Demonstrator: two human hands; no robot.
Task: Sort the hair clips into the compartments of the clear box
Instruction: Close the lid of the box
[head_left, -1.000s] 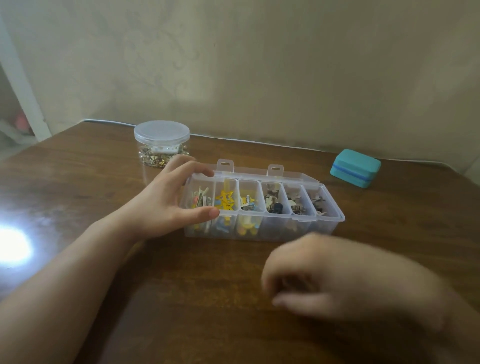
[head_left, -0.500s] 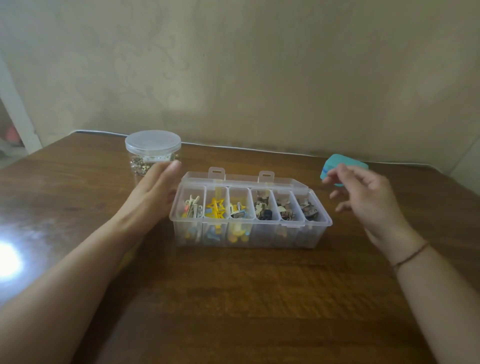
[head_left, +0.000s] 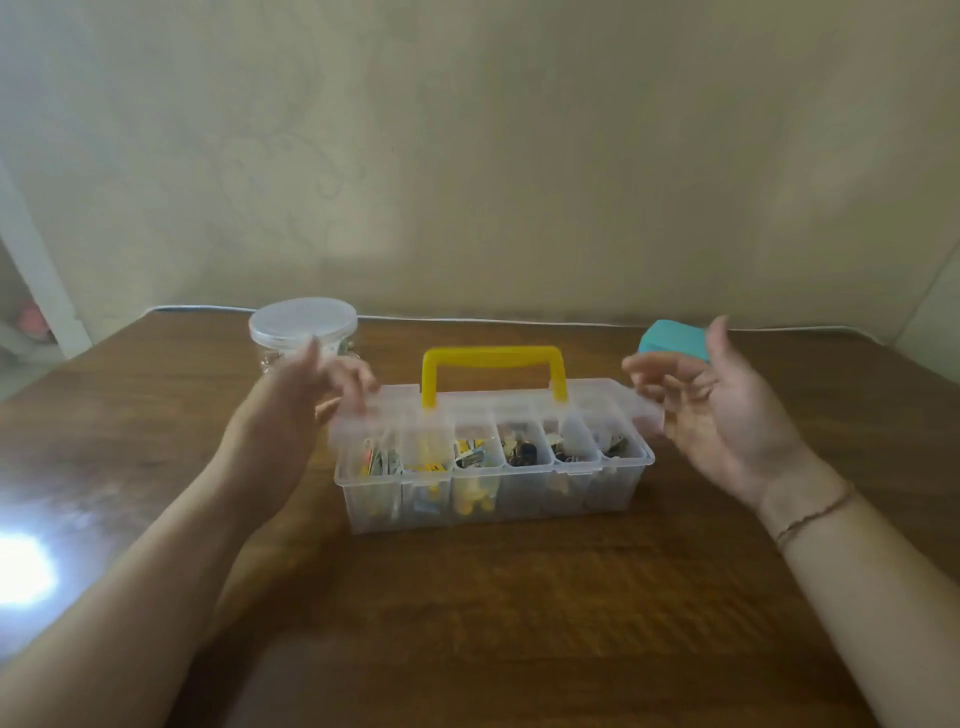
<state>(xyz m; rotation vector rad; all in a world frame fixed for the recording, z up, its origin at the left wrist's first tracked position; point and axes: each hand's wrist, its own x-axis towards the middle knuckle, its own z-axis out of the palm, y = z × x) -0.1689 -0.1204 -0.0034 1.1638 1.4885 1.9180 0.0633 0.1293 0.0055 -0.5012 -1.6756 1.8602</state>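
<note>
The clear box (head_left: 519, 501) stands mid-table, its compartments holding several hair clips (head_left: 470, 453), some yellow, some dark. Its clear lid (head_left: 493, 410) with a yellow handle (head_left: 491, 357) hangs tilted over the back half of the box. My left hand (head_left: 306, 400) grips the lid's left end with curled fingers. At the lid's right end, my right hand (head_left: 717, 415) holds it with bent fingers, palm turned inward. Both hands are blurred by motion.
A round clear jar (head_left: 302, 323) with a closed lid stands behind my left hand. A teal case (head_left: 672, 338) lies behind my right hand. A white cable (head_left: 467, 318) runs along the wooden table's (head_left: 493, 623) far edge by the wall.
The lid, lying flat behind the box before, has swung up and forward over it. My right hand came from the front of the table to the lid's right end; my left moved to its left end.
</note>
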